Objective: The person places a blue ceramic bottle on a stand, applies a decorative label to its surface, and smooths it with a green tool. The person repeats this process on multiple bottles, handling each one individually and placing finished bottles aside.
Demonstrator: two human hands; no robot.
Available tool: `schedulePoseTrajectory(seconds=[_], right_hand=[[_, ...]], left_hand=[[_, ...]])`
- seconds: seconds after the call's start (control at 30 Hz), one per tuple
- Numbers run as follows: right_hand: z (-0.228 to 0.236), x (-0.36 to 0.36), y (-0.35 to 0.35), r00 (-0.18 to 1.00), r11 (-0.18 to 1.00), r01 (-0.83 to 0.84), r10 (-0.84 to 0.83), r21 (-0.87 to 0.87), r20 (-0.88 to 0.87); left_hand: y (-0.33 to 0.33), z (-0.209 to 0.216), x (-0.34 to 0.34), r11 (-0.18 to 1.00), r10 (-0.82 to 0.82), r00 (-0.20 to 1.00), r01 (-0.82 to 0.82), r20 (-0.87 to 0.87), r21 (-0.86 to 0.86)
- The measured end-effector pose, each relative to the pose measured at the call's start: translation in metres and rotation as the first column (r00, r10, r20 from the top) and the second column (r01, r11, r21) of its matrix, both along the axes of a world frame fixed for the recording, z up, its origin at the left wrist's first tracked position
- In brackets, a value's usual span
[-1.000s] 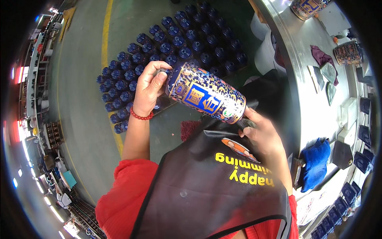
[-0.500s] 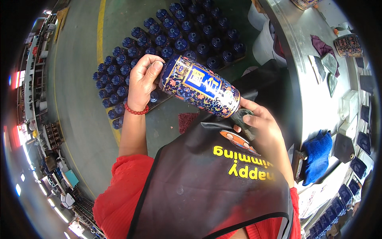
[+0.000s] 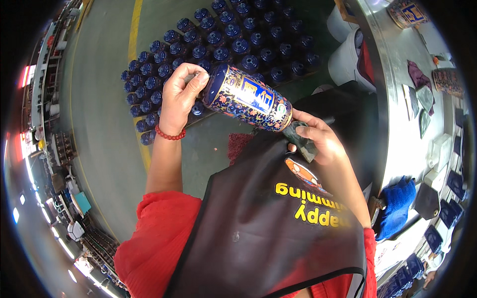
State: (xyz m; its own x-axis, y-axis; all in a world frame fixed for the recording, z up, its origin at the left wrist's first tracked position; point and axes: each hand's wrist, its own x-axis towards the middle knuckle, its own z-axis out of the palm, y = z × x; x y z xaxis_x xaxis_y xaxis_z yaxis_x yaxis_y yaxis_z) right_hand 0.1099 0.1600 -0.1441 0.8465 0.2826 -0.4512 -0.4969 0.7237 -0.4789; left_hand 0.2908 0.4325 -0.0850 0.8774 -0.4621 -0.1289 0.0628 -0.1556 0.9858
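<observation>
I've got the left hand (image 3: 183, 94) closed on the neck end of the bottle (image 3: 251, 101), which slants across from that grip to the right hand (image 3: 314, 138). That one's pinching a dark green pad (image 3: 304, 144) right by the base. Blue bottles (image 3: 240, 46) in rows past the left hand, bench (image 3: 397, 141) off right of the right.

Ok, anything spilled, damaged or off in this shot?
No spill or breakage visible. One small oddity: a tiny pale fleck lies alone on the grey-green floor, like stray litter. The cylindrical dark-blue floral-patterned bottle shows no visible damage, though glare hides part of its surface.
</observation>
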Motion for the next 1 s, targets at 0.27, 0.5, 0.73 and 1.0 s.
schedulePoseTrajectory(seconds=[0.27, 0.5, 0.73, 1.0], right_hand=[[-0.017, 0.02, 0.007, 0.998, 0.994, -0.018, 0.012, -0.106, -0.058], [-0.015, 0.013, -0.005, 0.993, 0.984, 0.021, -0.04, -0.176, -0.107], [-0.011, 0.012, -0.011, 0.98, 0.963, 0.07, -0.116, -0.261, -0.164], [-0.017, 0.017, -0.012, 0.965, 0.956, 0.079, -0.144, -0.283, -0.217]], left_hand=[[0.032, -0.035, -0.03, 0.913, -0.031, 0.787, -0.228, 0.617, 0.337], [0.072, -0.188, -0.02, 0.633, -0.317, 0.727, -0.316, 0.609, 0.706], [0.101, -0.314, -0.012, 0.43, -0.156, 0.934, -0.228, 0.321, 0.874], [0.093, -0.368, 0.004, 0.34, -0.082, 0.972, -0.178, 0.218, 0.923]])
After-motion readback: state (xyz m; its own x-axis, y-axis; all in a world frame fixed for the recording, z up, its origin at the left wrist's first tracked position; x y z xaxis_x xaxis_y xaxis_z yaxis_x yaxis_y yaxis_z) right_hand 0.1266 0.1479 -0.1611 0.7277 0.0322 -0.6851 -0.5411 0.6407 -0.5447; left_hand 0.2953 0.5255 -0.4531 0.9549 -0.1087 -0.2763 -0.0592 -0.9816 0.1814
